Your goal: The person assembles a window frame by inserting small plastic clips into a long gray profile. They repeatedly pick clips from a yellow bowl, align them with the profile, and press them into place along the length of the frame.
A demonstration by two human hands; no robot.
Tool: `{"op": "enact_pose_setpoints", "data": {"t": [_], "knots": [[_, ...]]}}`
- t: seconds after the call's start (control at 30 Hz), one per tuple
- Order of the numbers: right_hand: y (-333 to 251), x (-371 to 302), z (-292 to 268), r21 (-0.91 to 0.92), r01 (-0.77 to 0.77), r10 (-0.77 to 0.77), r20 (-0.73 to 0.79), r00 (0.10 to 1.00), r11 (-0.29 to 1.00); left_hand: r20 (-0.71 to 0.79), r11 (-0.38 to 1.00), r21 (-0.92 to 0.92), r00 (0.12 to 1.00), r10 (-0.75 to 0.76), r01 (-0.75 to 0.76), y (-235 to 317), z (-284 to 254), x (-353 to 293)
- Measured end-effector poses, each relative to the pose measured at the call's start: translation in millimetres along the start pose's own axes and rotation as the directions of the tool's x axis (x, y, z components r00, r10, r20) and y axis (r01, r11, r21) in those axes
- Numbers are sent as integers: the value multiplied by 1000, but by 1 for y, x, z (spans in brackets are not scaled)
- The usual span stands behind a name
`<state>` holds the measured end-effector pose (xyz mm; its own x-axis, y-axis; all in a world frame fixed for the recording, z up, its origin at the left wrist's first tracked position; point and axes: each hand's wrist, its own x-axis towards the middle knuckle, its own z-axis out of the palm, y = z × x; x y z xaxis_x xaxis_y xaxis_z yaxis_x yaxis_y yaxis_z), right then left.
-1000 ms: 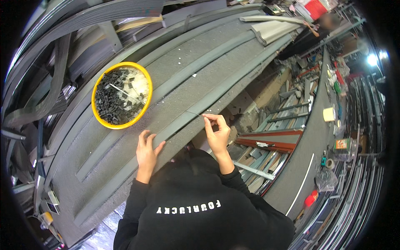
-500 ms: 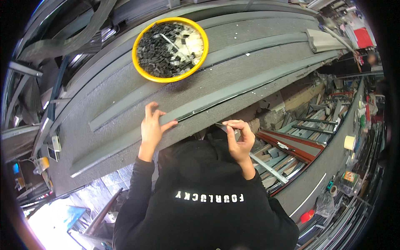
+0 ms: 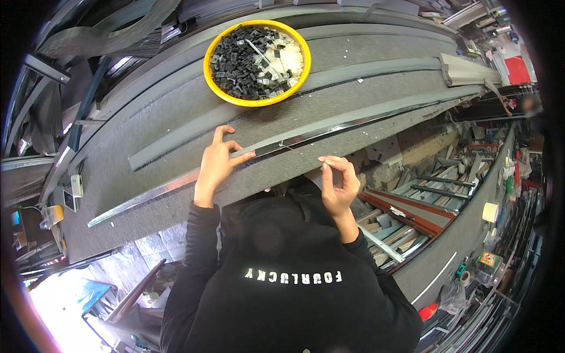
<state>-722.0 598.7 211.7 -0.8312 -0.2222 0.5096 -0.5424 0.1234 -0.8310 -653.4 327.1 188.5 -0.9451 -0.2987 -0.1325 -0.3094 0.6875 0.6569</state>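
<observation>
A long grey metal profile (image 3: 353, 117) lies slantwise across the bench in front of me, its shiny near side showing. My left hand (image 3: 220, 162) grips it left of its middle, with the thumb at the near edge and curled fingers over the top. Lower and to the right, my right hand (image 3: 340, 183) is raised off the profile, thumb and forefinger pinched together. Whatever sits in that pinch is too small to make out. A small, pale, thread-like bit (image 3: 283, 145) shows on the profile between my hands.
Beyond the profile, a yellow-rimmed basin (image 3: 213, 88) holds many small black and white pieces. Another grey profile (image 3: 170, 141) runs behind it on the dark bench. To the right, a rack of offcuts (image 3: 412, 206) stands below bench height. A tape roll (image 3: 489, 212) lies farther right.
The profile has tilted so its shiny side now shows. My left hand has moved slightly up with it. My right hand stays pinched, slightly higher. The basin appears shifted right as the view moved.
</observation>
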Motion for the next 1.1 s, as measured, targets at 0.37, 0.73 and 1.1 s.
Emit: {"op": "enact_pose_setpoints", "data": {"t": [0.37,0.73,1.1], "knots": [[-18,-4,4,-67,424,-380,336,862,903,-10,1000,10,1000,13,-13,-3,4,1],[-9,-4,9,11,166,-167,17,986,986,-47,1000,22,999,-2,3,8,3,-2],[3,-28,4,-124,341,-286,324,902,932,-197,998,44,979,50,-42,13,13,-18]]}}
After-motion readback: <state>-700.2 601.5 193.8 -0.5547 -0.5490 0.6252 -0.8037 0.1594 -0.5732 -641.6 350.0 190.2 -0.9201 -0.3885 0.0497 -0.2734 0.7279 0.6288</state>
